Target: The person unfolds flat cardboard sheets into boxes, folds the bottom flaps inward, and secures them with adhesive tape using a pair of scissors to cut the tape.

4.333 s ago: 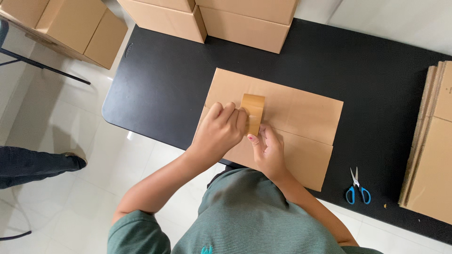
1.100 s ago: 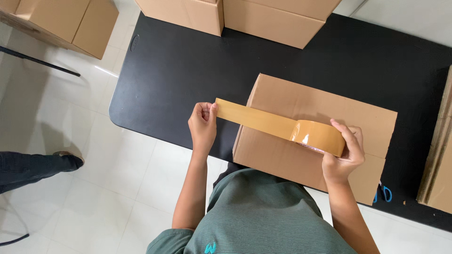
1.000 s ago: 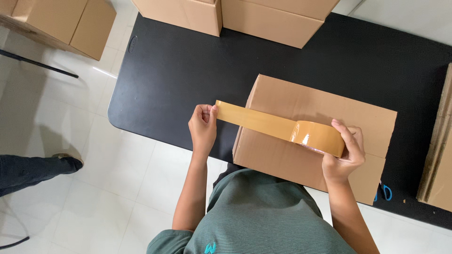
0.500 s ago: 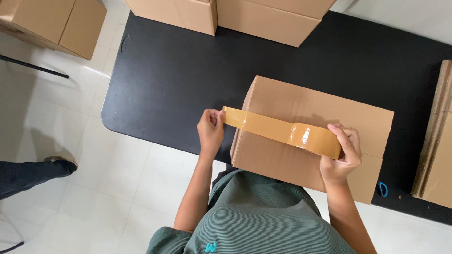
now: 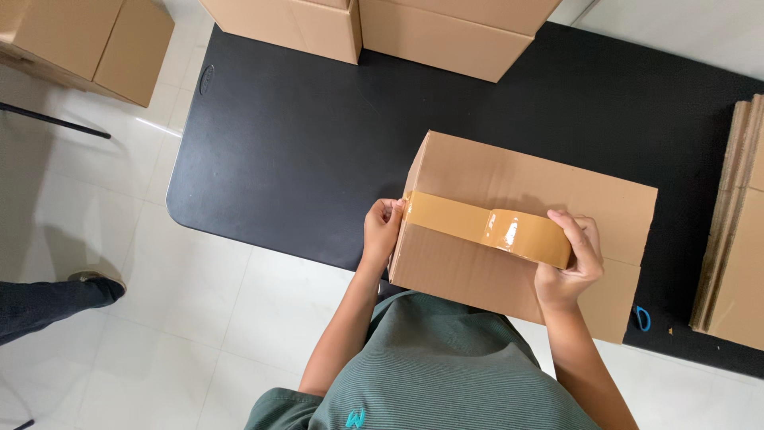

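Cardboard dominates here, and it starts at the far left with boxes [image 5: 79, 40] on the pale floor, where another person's dark leg [image 5: 48, 302] also shows. Next comes the black counter [image 5: 278, 143], with more boxes [image 5: 374, 28] lined along its far edge. The left hand [image 5: 382, 232] presses the loose end of brown tape [image 5: 446, 216] against the left side of the box [image 5: 541, 183], its fingers curled and pinching that end down at the edge. The box lies at the near side of the counter, right before the person, flaps closed, with the strip laid along the top seam. It looks light and probably empty, stiff at the folds yet likely to dent in the middle of a panel, so the edges and corners seem the sound places to hold it. The right hand [image 5: 567, 267] grips the roll [image 5: 529, 237], fingers wrapped over its outer rim; the tape is thin, glossy and sticky, and would wrinkle if slack, so holding the roll by its rim looks best. Blue scissors [image 5: 641, 317] peek out beside the box, and flat cardboard [image 5: 736, 231] is stacked at the far right.
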